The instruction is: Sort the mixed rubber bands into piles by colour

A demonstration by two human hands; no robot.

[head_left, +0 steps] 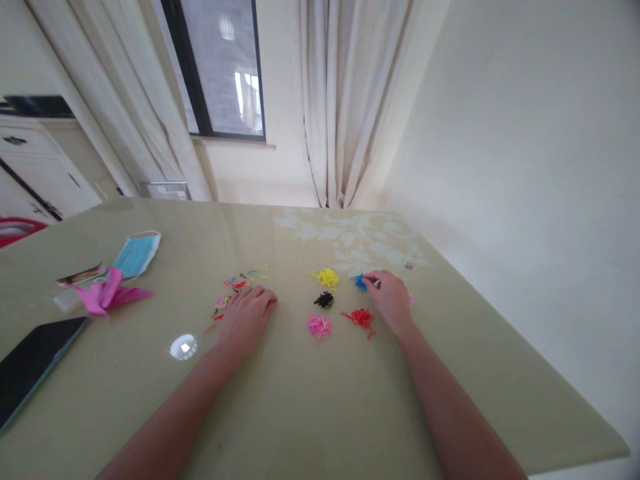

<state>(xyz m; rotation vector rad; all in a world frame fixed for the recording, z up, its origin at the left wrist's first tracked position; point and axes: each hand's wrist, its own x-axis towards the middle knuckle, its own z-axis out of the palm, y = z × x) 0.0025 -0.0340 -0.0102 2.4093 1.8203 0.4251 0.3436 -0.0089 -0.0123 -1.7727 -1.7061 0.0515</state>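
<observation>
My left hand [250, 311] rests over a mixed scatter of small rubber bands [221, 303], its thumb and fingers pinched together. A bit of yellow rubber band [279, 302] pokes out at those fingertips. My right hand [390, 297] pinches at the small blue pile of rubber bands [359, 283]; its fingers partly cover what they grip. Sorted by colour, more piles lie between the hands: yellow bands [327, 278], black bands [325, 300], pink bands [319, 325] and red bands [362, 319]. Something pink [411, 299] shows just behind my right wrist.
At the left of the table [300, 400] lie a pink folded paper shape [111, 293], a blue face mask [137, 256] and a dark phone or tablet [37, 363]. A light reflects off the tabletop near my left forearm. A white wall [540, 200] runs along the right edge.
</observation>
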